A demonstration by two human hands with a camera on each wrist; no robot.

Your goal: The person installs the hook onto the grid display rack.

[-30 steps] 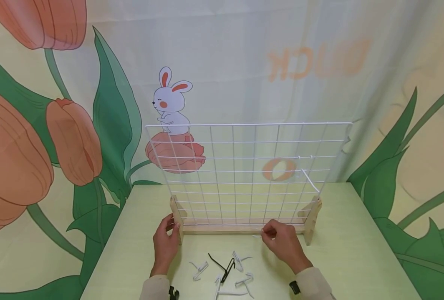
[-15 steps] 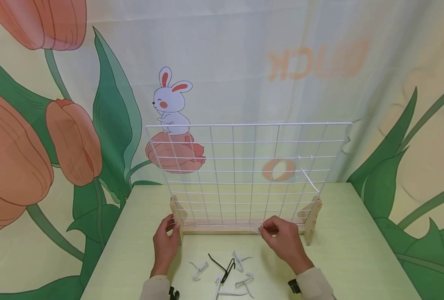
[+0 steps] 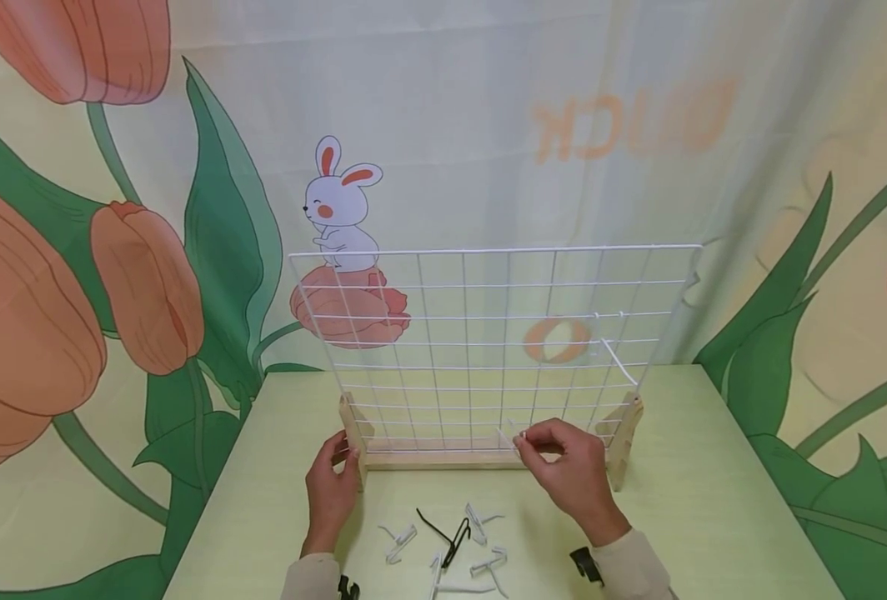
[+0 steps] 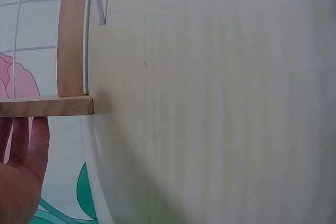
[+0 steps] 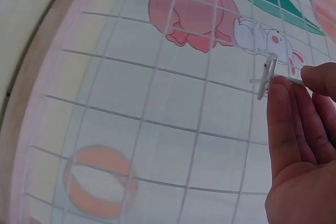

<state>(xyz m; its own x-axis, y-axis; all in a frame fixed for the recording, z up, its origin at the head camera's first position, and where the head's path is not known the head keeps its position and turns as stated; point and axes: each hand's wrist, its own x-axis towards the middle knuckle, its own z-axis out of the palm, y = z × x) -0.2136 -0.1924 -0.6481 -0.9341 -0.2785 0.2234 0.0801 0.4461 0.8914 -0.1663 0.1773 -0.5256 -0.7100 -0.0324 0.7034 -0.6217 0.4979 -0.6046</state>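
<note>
**White hook raised to the bottom rows of the wire grid**

Being pinched between thumb and fingertips of the right hand (image 3: 567, 475) — a small white wire hook (image 3: 509, 437), held up against the lowest rows of the white wire grid panel (image 3: 488, 342), right of the middle. Showing in the right wrist view as a short bent clip (image 5: 266, 78) poking out past the fingertips (image 5: 281, 94), lying close against the grid wires; whether already caught on a wire cannot be told. Sitting higher than a second ago: then down at the level of the wooden base (image 3: 443, 457) and just in front of it, half a second ago level with the rail, now above it and against the mesh, the right hand having risen with it.

Gripping the left wooden foot (image 3: 354, 433) of the base, the left hand (image 3: 331, 492), fingers curled round the upright piece, unchanged across all three moments. Appearing in the left wrist view only as fingertips (image 4: 21, 156) under the end of the wooden bar (image 4: 50, 106), beside the pale green table (image 4: 210, 98).

Lying loose on the table between the two forearms — several more white hooks (image 3: 481, 533) and one black hook (image 3: 443, 533), all where they were. Hanging already from the grid near its right edge, another white hook (image 3: 618, 360), slanting down towards the viewer. Standing behind, a curtain (image 3: 151, 208) printed with tulips and a rabbit (image 3: 338, 208).
</note>
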